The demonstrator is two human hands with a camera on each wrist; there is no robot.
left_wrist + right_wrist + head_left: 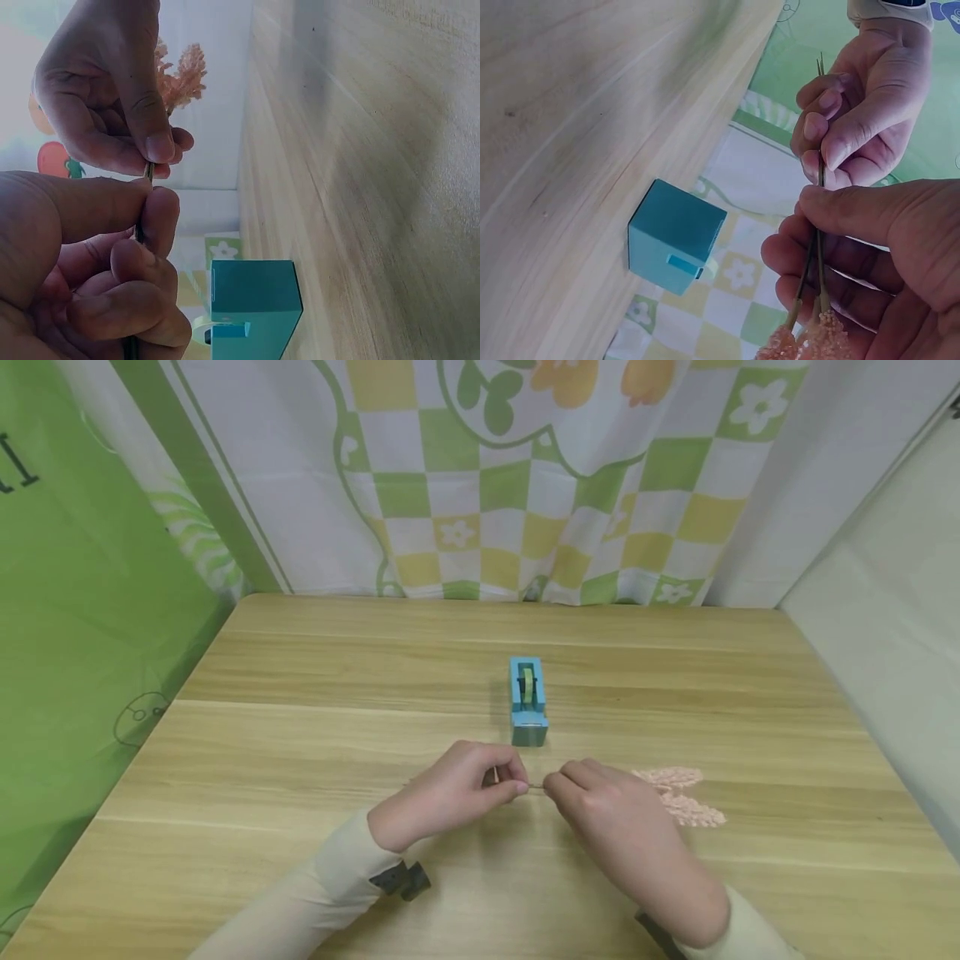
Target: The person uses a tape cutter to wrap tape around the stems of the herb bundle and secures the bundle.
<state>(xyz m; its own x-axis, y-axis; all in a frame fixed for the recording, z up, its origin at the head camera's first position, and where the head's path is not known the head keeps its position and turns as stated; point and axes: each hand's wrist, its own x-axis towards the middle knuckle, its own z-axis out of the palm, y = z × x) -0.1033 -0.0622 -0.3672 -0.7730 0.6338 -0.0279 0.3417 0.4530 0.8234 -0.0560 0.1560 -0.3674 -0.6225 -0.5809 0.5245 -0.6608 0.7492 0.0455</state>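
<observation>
My left hand [457, 789] pinches the thin dark stems [821, 166] of pink, fluffy flower sprigs between thumb and fingers. Close beside it, my right hand [617, 814] pinches the same stems nearer the flowers. The pink flower heads [693, 810] stick out to the right, past the right hand; the right wrist view shows them at its bottom edge, partly cut off. Bare stem ends [820, 66] poke out beyond the left hand. Just past the hands stands a blue tape dispenser [529, 733] with a roll of light green tape [527, 683].
The wooden table [300, 668] spreads around the hands. A checked, flower-patterned curtain [517, 527] hangs behind its far edge. Green cloth [67, 610] is on the left, and a pale wall or sheet [892, 610] on the right.
</observation>
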